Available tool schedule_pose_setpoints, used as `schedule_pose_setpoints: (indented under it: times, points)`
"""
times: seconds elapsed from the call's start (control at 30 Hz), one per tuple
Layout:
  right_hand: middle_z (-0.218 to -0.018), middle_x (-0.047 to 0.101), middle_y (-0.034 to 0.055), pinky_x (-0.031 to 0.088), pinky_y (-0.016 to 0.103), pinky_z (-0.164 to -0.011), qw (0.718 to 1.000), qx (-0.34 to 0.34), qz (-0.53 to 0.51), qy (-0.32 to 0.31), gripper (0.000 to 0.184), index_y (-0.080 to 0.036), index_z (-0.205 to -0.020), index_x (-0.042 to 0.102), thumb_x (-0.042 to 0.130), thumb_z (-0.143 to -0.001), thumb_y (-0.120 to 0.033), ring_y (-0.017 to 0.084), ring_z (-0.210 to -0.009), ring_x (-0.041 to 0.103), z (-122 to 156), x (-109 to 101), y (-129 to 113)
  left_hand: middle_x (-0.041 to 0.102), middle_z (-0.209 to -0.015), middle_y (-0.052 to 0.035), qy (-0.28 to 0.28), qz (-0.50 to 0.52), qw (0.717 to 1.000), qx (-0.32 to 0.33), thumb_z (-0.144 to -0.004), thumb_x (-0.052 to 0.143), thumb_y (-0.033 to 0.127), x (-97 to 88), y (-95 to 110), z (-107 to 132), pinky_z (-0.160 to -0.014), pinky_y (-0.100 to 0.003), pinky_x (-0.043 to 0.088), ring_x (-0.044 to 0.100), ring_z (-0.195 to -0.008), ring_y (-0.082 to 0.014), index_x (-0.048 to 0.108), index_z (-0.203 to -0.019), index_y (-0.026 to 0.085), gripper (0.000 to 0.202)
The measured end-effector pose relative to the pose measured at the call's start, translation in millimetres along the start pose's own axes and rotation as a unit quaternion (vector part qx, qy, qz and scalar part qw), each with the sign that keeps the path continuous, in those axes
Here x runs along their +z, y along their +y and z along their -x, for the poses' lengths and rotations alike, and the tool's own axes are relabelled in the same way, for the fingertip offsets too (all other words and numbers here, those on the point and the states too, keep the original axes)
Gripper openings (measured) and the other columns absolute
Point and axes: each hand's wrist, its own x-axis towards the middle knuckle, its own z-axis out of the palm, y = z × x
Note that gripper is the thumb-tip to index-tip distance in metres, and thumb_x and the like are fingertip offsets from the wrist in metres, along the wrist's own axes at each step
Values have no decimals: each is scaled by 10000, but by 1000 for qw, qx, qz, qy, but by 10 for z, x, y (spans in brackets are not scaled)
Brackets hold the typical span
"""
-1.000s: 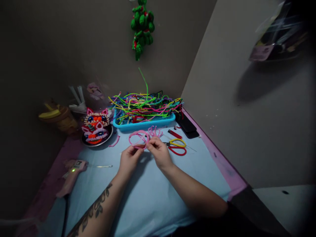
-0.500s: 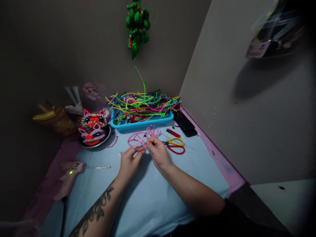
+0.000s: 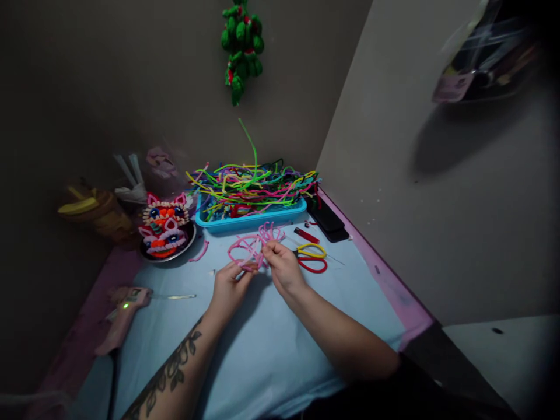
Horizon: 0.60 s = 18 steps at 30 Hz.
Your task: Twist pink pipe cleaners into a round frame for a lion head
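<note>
Both hands hold a rounded open frame of pink pipe cleaners (image 3: pixel 237 241) above the blue-covered table. My left hand (image 3: pixel 230 284) pinches its lower edge between thumb and fingers. At its right side, my right hand (image 3: pixel 281 263) has thumb and forefinger closed on a pink strand. Just behind the frame is a bunch of curled pink pipe cleaners (image 3: pixel 270 231); whether it joins the frame I cannot tell. Scissors with one yellow and one red handle (image 3: pixel 312 265) lie right of my right hand, their blades partly hidden behind it.
A blue tray (image 3: pixel 227 224) heaped with coloured pipe cleaners stands at the back. On the left are a pink glue gun (image 3: pixel 125 321) with its cord and a bowl (image 3: pixel 191 239) of finished fuzzy faces. A red lighter (image 3: pixel 307 235) and black phone (image 3: pixel 328 219) lie back right.
My right hand has shifted slightly right along the pink frame, and the frame has turned a little. My left hand keeps its pinch in nearly the same place.
</note>
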Motion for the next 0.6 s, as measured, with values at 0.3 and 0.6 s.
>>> schedule_pose_setpoints:
  times: [0.3,0.6]
  points:
    - [-663,536,-26,327,256,-606,1000,-1,20,-16,269,-190,-725,631,734,-694,-437,110,-617,415,-2,-44,-54,753,-805,-57,19,72,992,-100,-725,703,260,-46,-60,-34,-776,-341,512,682,-790,-211,726,-731,193,71]
    - [-902,643,27,404,254,-570,993,102,-16,-49,390,-229,-968,583,697,-726,-513,147,-699,580,-49,-87,-96,651,-732,-26,-26,368,894,-254,-534,871,490,-216,-85,-114,-705,-336,493,591,-672,-156,610,-675,185,426]
